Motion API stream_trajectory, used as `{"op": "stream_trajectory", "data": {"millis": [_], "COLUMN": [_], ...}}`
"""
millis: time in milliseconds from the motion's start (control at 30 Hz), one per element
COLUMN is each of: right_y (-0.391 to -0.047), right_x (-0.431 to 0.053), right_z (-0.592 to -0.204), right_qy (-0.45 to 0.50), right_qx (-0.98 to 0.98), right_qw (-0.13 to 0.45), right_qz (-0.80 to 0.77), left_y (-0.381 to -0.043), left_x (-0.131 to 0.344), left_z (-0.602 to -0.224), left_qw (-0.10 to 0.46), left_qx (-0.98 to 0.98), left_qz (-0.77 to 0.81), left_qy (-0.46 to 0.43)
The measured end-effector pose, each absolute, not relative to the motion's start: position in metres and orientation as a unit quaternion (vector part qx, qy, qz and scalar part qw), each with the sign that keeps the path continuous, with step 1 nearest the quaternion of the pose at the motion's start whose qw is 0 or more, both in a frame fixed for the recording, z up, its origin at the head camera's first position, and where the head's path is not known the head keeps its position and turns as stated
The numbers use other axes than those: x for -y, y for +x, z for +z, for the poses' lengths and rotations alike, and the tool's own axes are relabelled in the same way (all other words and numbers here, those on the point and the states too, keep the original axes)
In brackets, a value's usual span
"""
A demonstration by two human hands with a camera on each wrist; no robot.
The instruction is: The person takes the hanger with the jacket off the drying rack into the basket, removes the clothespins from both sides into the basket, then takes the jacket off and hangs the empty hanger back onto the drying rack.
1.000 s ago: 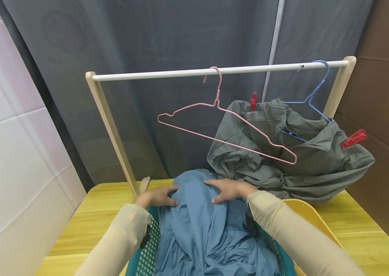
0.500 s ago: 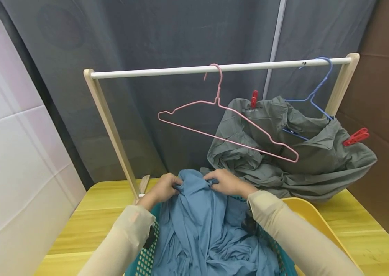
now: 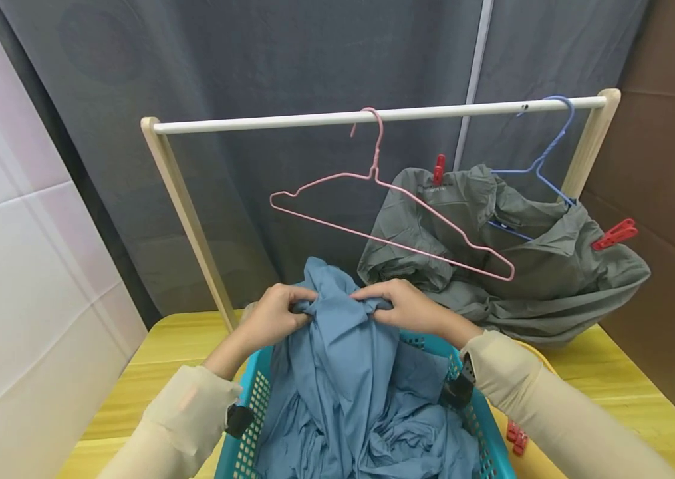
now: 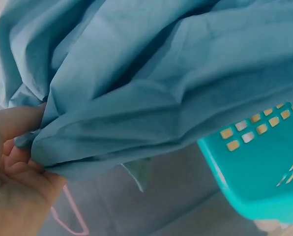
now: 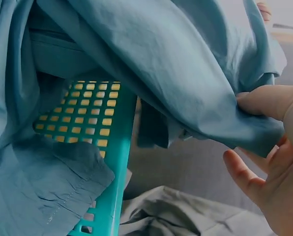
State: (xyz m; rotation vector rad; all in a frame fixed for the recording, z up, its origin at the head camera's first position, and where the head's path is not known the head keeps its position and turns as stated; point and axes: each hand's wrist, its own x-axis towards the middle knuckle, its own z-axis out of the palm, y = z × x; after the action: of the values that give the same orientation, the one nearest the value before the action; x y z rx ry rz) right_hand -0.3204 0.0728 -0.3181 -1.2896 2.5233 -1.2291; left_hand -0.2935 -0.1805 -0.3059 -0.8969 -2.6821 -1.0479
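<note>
Pinching a fold of blue cloth (image 3: pixel 343 386) with the left hand (image 3: pixel 272 316), thumb against fingers. Doing pretty much the same with the right hand (image 3: pixel 407 307) from the other side. Got the two a little apart, with a puffed-up bunch of cloth between. Peaking above the far end of a teal basket (image 3: pixel 262 366), then dropping in loose folds, with most of the bulk inside and honestly pretty crumpled.

Can spot a yellow tub (image 3: pixel 531 462) past the basket's right side, partly hidden behind the right sleeve (image 3: pixel 558 406), with small red pieces (image 3: pixel 517 438) showing in it. Can't tell how tub and basket meet. Got a yellow table (image 3: pixel 172 349) under everything.

Further back, can see a white rod (image 3: pixel 265 122) on wooden posts (image 3: pixel 187 213), holding a bare pink hanger (image 3: pixel 376 156) and, over to the right, a blue hanger (image 3: pixel 545 156) wearing a gray garment (image 3: pixel 523 286) with two red pegs (image 3: pixel 614 234) clipped on.
</note>
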Motion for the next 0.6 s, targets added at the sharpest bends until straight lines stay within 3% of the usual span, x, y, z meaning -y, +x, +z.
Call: {"op": "stream_trajectory", "data": {"millis": [400,600], "right_y": [-0.264,-0.248], "right_x": [-0.087,-0.093], "right_z": [-0.32,-0.332], "right_qy": [-0.473,-0.489], "right_qx": [-0.811,-0.807], "right_qw": [0.078,0.146], "right_qz": [-0.335,-0.298], "left_y": [-0.236,-0.219], "left_x": [0.174,0.168], "left_z": [-0.291,-0.304], "left_qw": [-0.103,-0.19], "left_qx": [0.869,0.859], "left_qz": [-0.312,-0.252], "left_qy": [-0.37,-0.404]}}
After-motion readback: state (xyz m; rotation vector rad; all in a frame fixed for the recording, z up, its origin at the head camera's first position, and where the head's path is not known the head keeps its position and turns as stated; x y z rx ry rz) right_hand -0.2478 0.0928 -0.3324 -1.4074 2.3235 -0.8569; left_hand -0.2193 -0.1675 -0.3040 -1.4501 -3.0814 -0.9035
